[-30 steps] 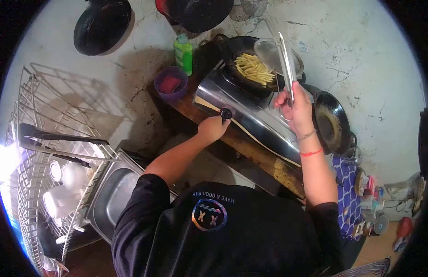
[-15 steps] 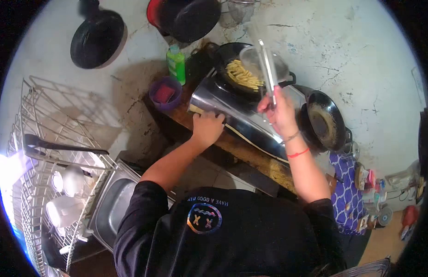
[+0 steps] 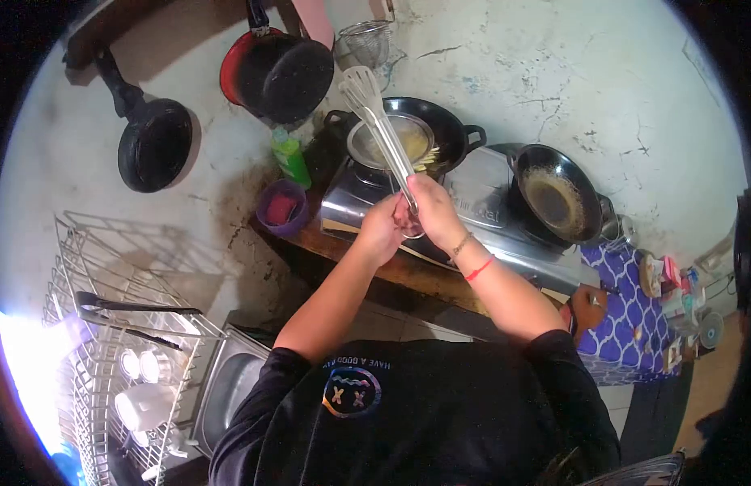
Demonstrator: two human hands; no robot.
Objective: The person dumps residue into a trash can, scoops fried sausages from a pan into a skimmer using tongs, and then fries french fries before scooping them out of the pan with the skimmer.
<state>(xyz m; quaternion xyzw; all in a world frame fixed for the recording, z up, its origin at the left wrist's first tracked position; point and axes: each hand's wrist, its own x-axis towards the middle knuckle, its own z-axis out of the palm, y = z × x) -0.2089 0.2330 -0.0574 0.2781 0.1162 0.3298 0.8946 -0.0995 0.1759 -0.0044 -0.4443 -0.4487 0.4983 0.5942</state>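
My right hand [image 3: 430, 209] is closed round the long metal handle of a slotted spatula [image 3: 361, 91], which points up and left above the stove. A round mesh strainer [image 3: 367, 154] is over the left part of the black wok [image 3: 424, 105]. My left hand [image 3: 381, 232] is closed beside my right one, where the strainer's thin handle appears to end; its fingertips are partly hidden. A metal loop [image 3: 413, 236] shows below the hands. Cut fries [image 3: 428, 159] show past the strainer's edge in the wok; others are hidden beneath it.
A second wok [image 3: 556, 202] with browned residue sits on the right of the steel stove [image 3: 480, 190]. A green bottle [image 3: 291, 158] and a purple bowl [image 3: 280, 208] stand to the left. Pans [image 3: 155, 146] hang on the wall. A dish rack [image 3: 189, 356] is at lower left.
My left hand has left the stove's front edge and come up to my right hand. The spatula and strainer have shifted left, and the strainer now covers most of the fries. The view has also shifted.
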